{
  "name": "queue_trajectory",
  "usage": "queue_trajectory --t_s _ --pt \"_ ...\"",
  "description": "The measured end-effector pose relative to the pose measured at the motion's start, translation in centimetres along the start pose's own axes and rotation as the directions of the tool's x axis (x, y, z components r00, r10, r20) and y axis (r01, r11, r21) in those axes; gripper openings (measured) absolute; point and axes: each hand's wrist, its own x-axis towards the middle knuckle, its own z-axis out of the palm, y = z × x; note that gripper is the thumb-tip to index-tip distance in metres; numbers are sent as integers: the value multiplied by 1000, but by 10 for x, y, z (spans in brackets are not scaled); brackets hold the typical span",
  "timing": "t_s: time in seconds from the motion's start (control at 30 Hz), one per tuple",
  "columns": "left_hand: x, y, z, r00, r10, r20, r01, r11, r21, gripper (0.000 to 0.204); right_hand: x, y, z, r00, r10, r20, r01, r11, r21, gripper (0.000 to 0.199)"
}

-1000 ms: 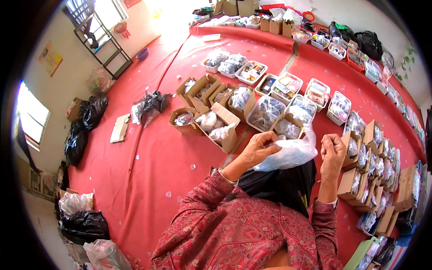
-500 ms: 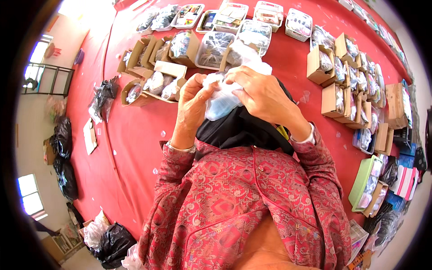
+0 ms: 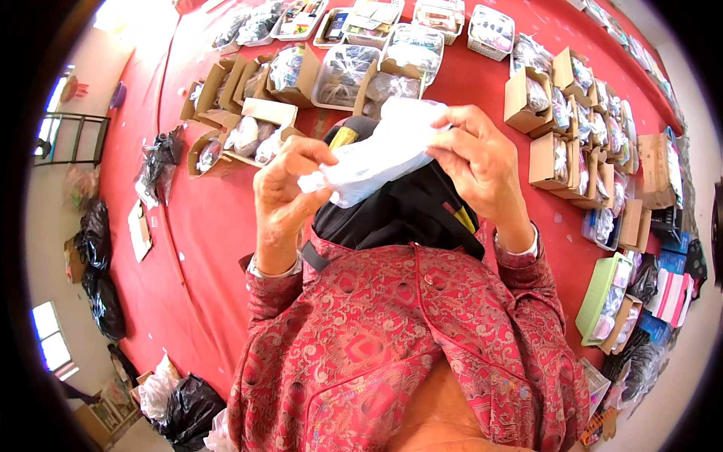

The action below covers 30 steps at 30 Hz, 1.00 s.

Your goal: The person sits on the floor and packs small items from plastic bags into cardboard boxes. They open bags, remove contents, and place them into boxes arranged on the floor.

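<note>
A crumpled white plastic bag point(image 3: 380, 158), pale blue in its lower part, stretches between my two hands above my lap. What it contains, if anything, cannot be made out. My left hand point(image 3: 285, 200) pinches its lower left end between thumb and fingers. At its upper right side my right hand point(image 3: 480, 169) grips the edge with thumb and fingertips. Black trousers point(image 3: 392, 218) with yellow patches show beneath the bag, below my patterned red jacket.
Open cardboard boxes point(image 3: 297, 79) of bagged goods stand ahead on the red floor covering point(image 3: 218, 218). White baskets point(image 3: 489, 49) line up farther off. More boxes point(image 3: 553, 162) and a green basket point(image 3: 602, 301) are at right. Black bags point(image 3: 98, 248) lie at left.
My hands have moved apart, left hand leftward and right hand rightward. The bunched bag is now drawn out lengthwise between them. The whole view has shifted slightly.
</note>
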Motion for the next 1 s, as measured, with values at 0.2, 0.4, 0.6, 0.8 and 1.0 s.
queue_trajectory --t_s 0.2,0.4,0.6,0.8,1.0 --pt "-6 17 1 995 -75 59 73 997 19 10 -17 -5 -11 1000 5 29 -5 1000 1 8" --pt "-5 20 1 991 -59 124 41 989 141 16 -11 -35 -1 960 -209 187 193 976 102 18" --pt "-12 29 -2 985 -135 112 119 984 134 17 -23 -11 31 866 -59 497 143 981 -132 19" --pt "-13 41 -1 915 -377 147 359 924 134 15 -18 -10 18 881 160 446 -35 961 -276 31" --pt "-9 41 -9 891 -277 360 124 911 394 15 -11 -10 12 847 336 412 -74 842 -535 54"
